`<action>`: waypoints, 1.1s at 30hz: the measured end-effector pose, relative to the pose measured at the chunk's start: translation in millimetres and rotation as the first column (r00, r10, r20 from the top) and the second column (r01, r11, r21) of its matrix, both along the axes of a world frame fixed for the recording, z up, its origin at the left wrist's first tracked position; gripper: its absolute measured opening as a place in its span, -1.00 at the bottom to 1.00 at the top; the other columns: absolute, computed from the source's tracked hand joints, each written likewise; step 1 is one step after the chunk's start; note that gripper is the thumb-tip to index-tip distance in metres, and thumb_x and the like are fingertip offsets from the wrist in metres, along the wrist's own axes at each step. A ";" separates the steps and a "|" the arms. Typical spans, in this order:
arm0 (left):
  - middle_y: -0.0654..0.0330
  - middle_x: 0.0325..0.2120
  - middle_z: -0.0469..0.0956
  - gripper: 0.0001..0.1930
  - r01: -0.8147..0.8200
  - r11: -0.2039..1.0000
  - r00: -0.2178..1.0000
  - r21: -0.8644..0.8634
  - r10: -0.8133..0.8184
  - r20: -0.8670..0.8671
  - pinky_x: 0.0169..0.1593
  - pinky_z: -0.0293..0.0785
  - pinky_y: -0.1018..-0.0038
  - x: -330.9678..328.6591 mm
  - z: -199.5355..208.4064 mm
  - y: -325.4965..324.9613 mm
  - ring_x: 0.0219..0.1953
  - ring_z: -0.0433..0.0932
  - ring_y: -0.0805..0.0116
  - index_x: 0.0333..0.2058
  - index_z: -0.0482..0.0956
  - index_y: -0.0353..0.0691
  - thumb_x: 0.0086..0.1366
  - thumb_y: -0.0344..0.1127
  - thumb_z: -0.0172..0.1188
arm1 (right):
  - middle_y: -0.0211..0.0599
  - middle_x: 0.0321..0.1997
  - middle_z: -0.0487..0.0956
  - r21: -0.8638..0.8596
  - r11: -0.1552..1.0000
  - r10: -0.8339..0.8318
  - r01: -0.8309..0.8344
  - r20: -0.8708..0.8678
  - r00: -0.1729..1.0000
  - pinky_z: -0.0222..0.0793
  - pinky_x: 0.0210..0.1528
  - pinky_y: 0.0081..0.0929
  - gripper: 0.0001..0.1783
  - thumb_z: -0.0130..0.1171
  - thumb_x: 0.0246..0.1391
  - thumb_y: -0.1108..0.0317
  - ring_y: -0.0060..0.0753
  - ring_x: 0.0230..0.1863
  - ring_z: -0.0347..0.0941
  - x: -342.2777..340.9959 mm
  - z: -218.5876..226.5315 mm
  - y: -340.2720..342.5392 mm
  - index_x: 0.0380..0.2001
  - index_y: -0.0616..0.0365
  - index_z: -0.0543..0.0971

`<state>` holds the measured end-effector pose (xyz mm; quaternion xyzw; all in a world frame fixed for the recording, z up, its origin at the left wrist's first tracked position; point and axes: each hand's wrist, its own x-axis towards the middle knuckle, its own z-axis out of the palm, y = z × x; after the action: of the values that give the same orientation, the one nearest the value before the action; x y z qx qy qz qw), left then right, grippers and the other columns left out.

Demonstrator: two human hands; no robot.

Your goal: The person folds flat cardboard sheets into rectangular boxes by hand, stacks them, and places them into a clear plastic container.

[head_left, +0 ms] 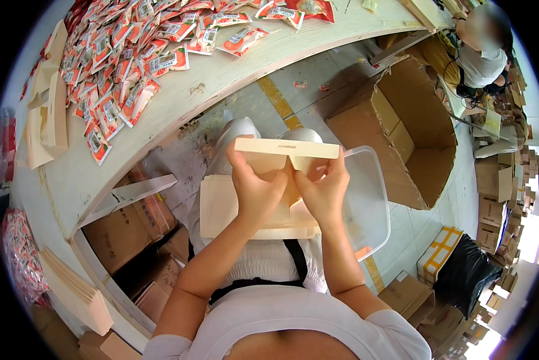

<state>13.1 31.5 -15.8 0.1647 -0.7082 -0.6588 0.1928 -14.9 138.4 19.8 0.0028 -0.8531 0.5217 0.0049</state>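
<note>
Above my lap I hold a cream cardboard box (263, 146), partly folded, with a small slot in its far edge. My left hand (256, 191) is closed on its left side, the thumb pressed toward the middle flaps. On the right side, my right hand (322, 191) grips it the same way, both thumbs close together. Beneath my hands, flat cream cardboard blanks (216, 207) lie on my lap. A clear plastic bin (387, 210) stands beside my right hand, with an orange-red piece near its lower edge.
A curved table (221, 90) carries a heap of red-and-white packets (125, 60) and folded cream boxes (56, 114). Stacked cream blanks (77, 294) stand at the left. On the floor are a large open carton (419, 138) and a black bag (464, 273). Another person (485, 63) sits far right.
</note>
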 end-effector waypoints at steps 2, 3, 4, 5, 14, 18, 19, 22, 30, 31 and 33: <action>0.05 -0.28 0.37 -0.40 0.037 0.997 0.999 0.072 -0.037 0.005 -0.15 0.35 0.43 -0.8 -0.6 -1.6 -0.24 0.42 0.22 -0.11 0.06 -0.25 -0.18 -0.58 0.12 | -0.25 -0.61 0.45 0.040 0.999 0.006 -0.004 -0.053 0.999 0.32 -0.46 -0.56 -0.64 0.16 -0.39 0.50 -0.42 -0.58 0.39 -1.0 -5.4 4.6 -0.38 0.27 0.37; 0.06 -0.31 0.39 -0.43 0.028 0.996 0.999 0.085 -0.029 0.015 -0.18 0.37 0.44 -0.3 -1.0 -2.5 -0.27 0.44 0.24 -0.13 0.10 -0.25 -0.18 -0.57 0.13 | -0.27 -0.64 0.44 0.060 0.998 0.009 -0.004 -0.079 0.997 0.31 -0.48 -0.59 -0.67 0.16 -0.38 0.50 -0.45 -0.61 0.38 -1.6 -9.1 7.3 -0.40 0.27 0.39; 0.07 -0.34 0.42 -0.46 0.019 0.995 0.999 0.097 -0.021 0.026 -0.22 0.38 0.46 0.7 -1.2 -4.2 -0.30 0.46 0.26 -0.16 0.14 -0.26 -0.17 -0.56 0.14 | -0.31 -0.64 0.44 0.022 1.000 0.015 -0.013 -0.076 0.997 0.29 -0.51 -0.62 -0.70 0.16 -0.38 0.51 -0.50 -0.60 0.36 -2.0 -13.0 8.9 -0.41 0.26 0.42; 0.08 -0.37 0.44 -0.49 0.012 0.994 0.999 0.110 -0.016 0.035 -0.25 0.40 0.47 0.9 -1.6 -5.6 -0.33 0.47 0.28 -0.18 0.18 -0.27 -0.17 -0.56 0.14 | -0.34 -0.64 0.45 -0.016 1.000 0.018 -0.019 -0.075 0.997 0.27 -0.54 -0.65 -0.72 0.15 -0.37 0.52 -0.55 -0.60 0.34 -3.3 -17.0 10.5 -0.43 0.26 0.44; 0.23 -0.47 0.50 -0.76 0.271 0.835 0.913 0.479 -0.380 0.147 -0.33 0.41 0.58 3.7 -9.2 -29.6 -0.43 0.46 0.55 -0.43 0.40 -0.33 -0.14 -0.54 0.22 | -0.52 -0.60 0.44 -0.264 0.964 0.059 0.007 0.241 0.969 0.17 -0.58 -0.75 -0.80 0.15 -0.32 0.56 -0.77 -0.61 0.25 -6.2 -29.0 24.8 -0.47 0.25 0.52; 0.23 -0.47 0.51 -0.78 0.323 0.794 0.875 0.515 -0.458 0.157 -0.35 0.41 0.60 2.9 -1.5 -34.0 -0.44 0.47 0.55 -0.41 0.47 -0.34 -0.13 -0.53 0.23 | -0.41 -0.50 0.51 -0.425 0.905 0.139 0.011 0.320 0.937 0.31 -0.48 -0.71 -0.75 0.17 -0.30 0.56 -0.68 -0.52 0.39 -7.1 -31.8 23.8 -0.40 0.31 0.48; 0.23 -0.46 0.52 -0.76 0.322 0.790 0.876 0.522 -0.457 0.151 -0.36 0.41 0.61 2.7 -0.7 -32.7 -0.45 0.47 0.56 -0.39 0.48 -0.35 -0.12 -0.52 0.23 | -0.37 -0.46 0.51 -0.385 0.923 0.133 -0.018 0.275 0.952 0.34 -0.44 -0.68 -0.72 0.18 -0.29 0.55 -0.65 -0.48 0.41 -6.0 -30.7 22.1 -0.38 0.31 0.47; 0.22 -0.42 0.53 -0.73 0.363 0.771 0.854 0.522 -0.500 0.145 -0.37 0.42 0.61 2.1 -1.0 -34.1 -0.44 0.47 0.56 -0.33 0.50 -0.37 -0.10 -0.50 0.22 | -0.29 -0.38 0.52 -0.311 0.947 0.137 -0.079 0.168 0.976 0.38 -0.35 -0.61 -0.66 0.23 -0.30 0.53 -0.56 -0.39 0.44 -4.8 -27.5 17.6 -0.34 0.31 0.43; 0.23 -0.38 0.52 -0.73 0.355 0.730 0.824 0.584 -0.539 0.172 -0.32 0.40 0.61 1.8 0.7 -39.2 -0.38 0.46 0.57 -0.27 0.50 -0.36 -0.04 -0.52 0.17 | -0.25 -0.25 0.46 -0.455 0.879 0.253 -0.143 0.189 0.949 0.33 -0.21 -0.51 -0.45 0.32 -0.34 0.48 -0.44 -0.21 0.40 -8.7 -29.6 19.2 -0.20 0.28 0.33; 0.24 -0.40 0.52 -0.74 0.327 0.738 0.844 0.590 -0.508 0.168 -0.35 0.40 0.62 2.2 -2.0 -37.5 -0.40 0.46 0.58 -0.29 0.50 -0.36 -0.04 -0.51 0.17 | -0.23 -0.23 0.45 -0.272 0.949 0.175 -0.161 0.031 0.984 0.33 -0.21 -0.50 -0.43 0.31 -0.35 0.49 -0.40 -0.20 0.39 -8.2 -25.1 19.5 -0.18 0.28 0.32; 0.25 -0.43 0.52 -0.76 0.275 0.770 0.880 0.575 -0.443 0.173 -0.39 0.40 0.63 3.6 -7.1 -36.0 -0.43 0.46 0.59 -0.30 0.51 -0.36 -0.03 -0.50 0.17 | -0.21 -0.20 0.43 0.102 0.992 0.108 -0.079 -0.315 0.943 0.31 -0.20 -0.49 -0.39 0.29 -0.35 0.50 -0.33 -0.16 0.38 -4.1 -6.0 17.2 -0.14 0.29 0.28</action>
<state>16.8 -4.5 -22.9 0.1690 -0.5354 -0.8213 -0.1011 -19.0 155.6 13.8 0.1281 -0.8621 0.4758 0.1182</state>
